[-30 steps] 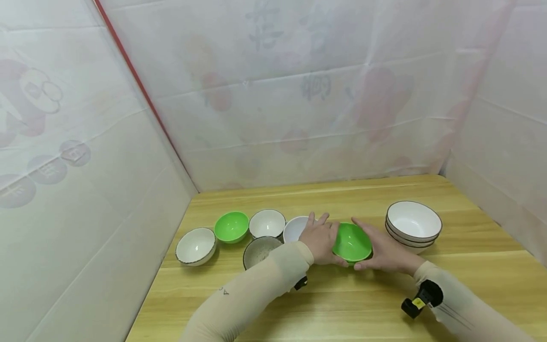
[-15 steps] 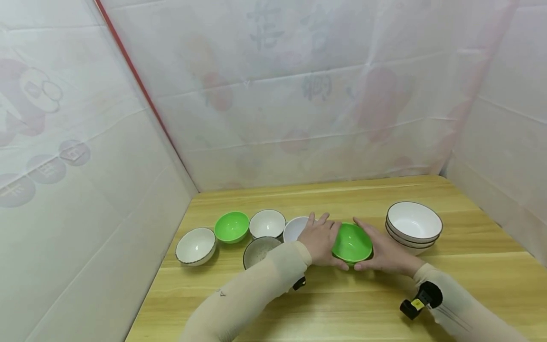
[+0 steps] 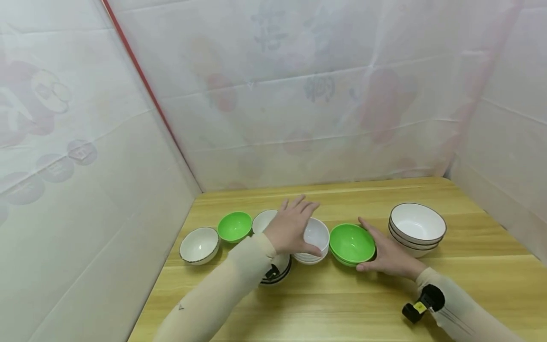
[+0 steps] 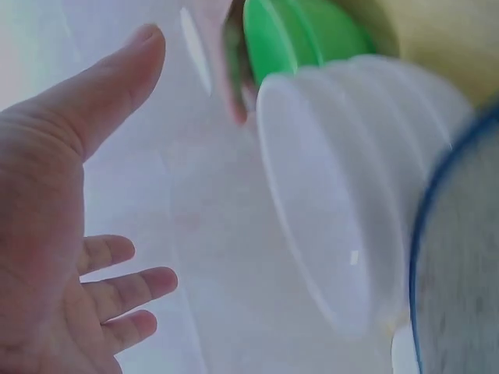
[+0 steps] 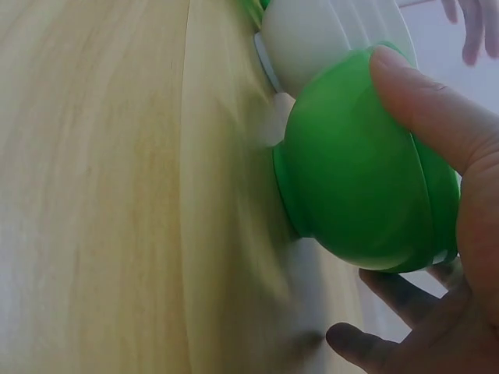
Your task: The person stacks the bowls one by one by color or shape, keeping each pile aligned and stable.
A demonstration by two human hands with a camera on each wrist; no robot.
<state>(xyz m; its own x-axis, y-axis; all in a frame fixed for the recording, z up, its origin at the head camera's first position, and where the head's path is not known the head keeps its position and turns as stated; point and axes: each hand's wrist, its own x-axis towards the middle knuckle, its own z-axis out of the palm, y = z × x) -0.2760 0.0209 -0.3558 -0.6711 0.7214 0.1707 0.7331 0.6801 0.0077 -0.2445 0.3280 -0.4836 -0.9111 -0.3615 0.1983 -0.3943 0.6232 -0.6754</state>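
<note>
My left hand (image 3: 290, 228) hovers above the stacked plain white bowls (image 3: 317, 240), fingers and thumb spread, holding nothing. In the left wrist view its thumb and fingertips stand apart from those white bowls (image 4: 312, 179). Two nested green bowls (image 3: 351, 243) stand on the table just right of the white stack. My right hand (image 3: 391, 254) holds them from the right side, thumb near the front and fingers behind. The right wrist view shows the thumb lying on the lower green bowl (image 5: 359, 171). Part of a stack of dark-rimmed bowls (image 3: 282, 275) is hidden under my left forearm.
At right stands a stack of larger white, dark-rimmed bowls (image 3: 416, 223). To the left are a speckle-rimmed white bowl (image 3: 198, 245), a green bowl (image 3: 235, 227) and a partly covered white bowl (image 3: 262, 221). White sheeting (image 3: 273, 118) walls the wooden table (image 3: 325, 304).
My left hand has let go of the green bowls, lifted and moved left over the white stack. The white stack shows more now. The right hand stays at the green bowls.
</note>
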